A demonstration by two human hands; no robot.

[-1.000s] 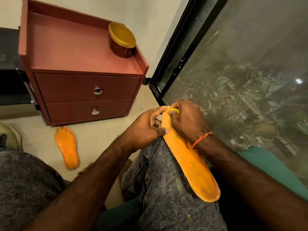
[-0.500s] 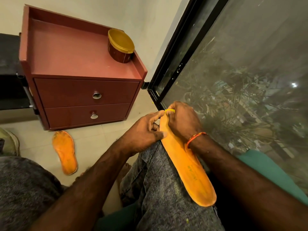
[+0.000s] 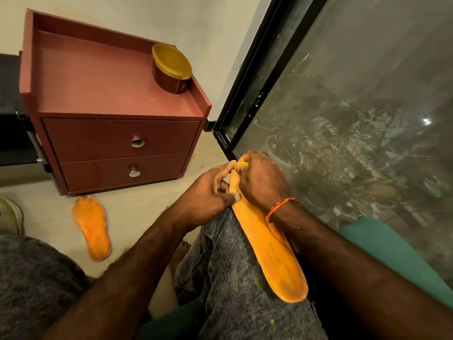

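- Insole (image 3: 269, 246) is resting along my thigh (image 3: 232, 278), toe pointing toward 11 o'clock.
- My left hand (image 3: 210, 192) and right hand (image 3: 262, 182) are clamping their fingers (image 3: 225, 169) on its toe.

Faint greenish lettering (image 3: 275, 252) along the orange insole (image 3: 263, 231) on the lap, illegible; no other legible text.

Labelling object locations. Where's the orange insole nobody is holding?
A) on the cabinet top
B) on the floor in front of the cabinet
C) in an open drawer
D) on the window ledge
B: the loose insole lies flat on the floor tiles in front of the red cabinet. The held insole rests on the knee, gripped by the left hand and right hand.
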